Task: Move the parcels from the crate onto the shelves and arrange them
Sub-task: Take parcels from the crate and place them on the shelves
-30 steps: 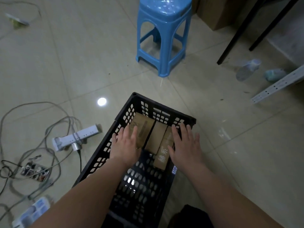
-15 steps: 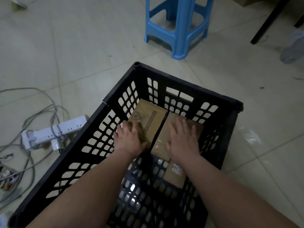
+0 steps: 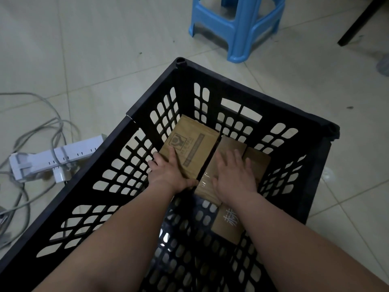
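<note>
A black slatted plastic crate [image 3: 248, 89] stands on the tiled floor below me. Three brown cardboard parcels lie side by side at its far end. The left parcel [image 3: 193, 142] bears a printed logo and a strip of text; my left hand [image 3: 168, 173] wraps its near left corner, thumb along the near edge. My right hand [image 3: 233, 175] lies flat, fingers spread, on the taped middle parcel [image 3: 229, 145] and reaches onto the long right parcel [image 3: 229, 226], which has handwritten white characters. No shelves are in view.
A blue plastic stool [image 3: 237, 24] stands just beyond the crate. A white power strip [image 3: 54, 157] with grey cables [image 3: 50, 121] lies on the floor to the left. A black furniture leg [image 3: 355, 24] crosses the top right corner.
Both hands went down into the crate onto the parcels. My left hand has since curled around the left parcel's corner. The camera dropped closer to the crate.
</note>
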A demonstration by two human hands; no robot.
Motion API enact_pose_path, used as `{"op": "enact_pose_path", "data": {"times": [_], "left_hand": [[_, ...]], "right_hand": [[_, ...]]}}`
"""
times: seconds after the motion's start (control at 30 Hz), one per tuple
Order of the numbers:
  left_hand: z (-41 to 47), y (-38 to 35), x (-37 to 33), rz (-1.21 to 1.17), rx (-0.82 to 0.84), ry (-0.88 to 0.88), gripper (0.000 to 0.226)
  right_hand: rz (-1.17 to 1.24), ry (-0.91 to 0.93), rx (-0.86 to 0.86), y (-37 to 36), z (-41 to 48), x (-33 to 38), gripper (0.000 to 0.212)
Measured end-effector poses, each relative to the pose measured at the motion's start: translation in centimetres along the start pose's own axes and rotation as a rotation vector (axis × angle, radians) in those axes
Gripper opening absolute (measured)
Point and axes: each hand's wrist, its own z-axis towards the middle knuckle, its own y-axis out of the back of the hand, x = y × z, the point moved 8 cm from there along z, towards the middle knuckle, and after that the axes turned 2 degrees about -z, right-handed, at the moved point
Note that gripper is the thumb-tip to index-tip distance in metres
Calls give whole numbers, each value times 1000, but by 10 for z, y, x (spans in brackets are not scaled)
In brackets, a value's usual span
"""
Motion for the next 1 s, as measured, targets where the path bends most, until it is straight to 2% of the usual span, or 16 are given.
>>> {"op": "enact_pose_path", "data": {"times": [0.4,0.57,0.73,0.87,0.93,1.0], "left_hand": [[-27,6,-2,-37,-127,-34,134],[-60,32,4,-146,-230,-62,130],[-96,63,6,-322,-216,-105,123],[-116,85,6,-509,-113,-99,122],[-119,93,5,-633,-48,-118,123],[-122,98,4,-788,21,-148,124]], "right_hand": [[27,-24,12,-4,-2,-2,72],[176,-89,-23,5,-7,-8,70],[561,-173,-118,26,-20,-14,67],[968,-268,-103,39,-34,-20,69],[1188,-334,-49,39,-40,-20,77],[1428,-369,15,35,-44,-19,97]]}}
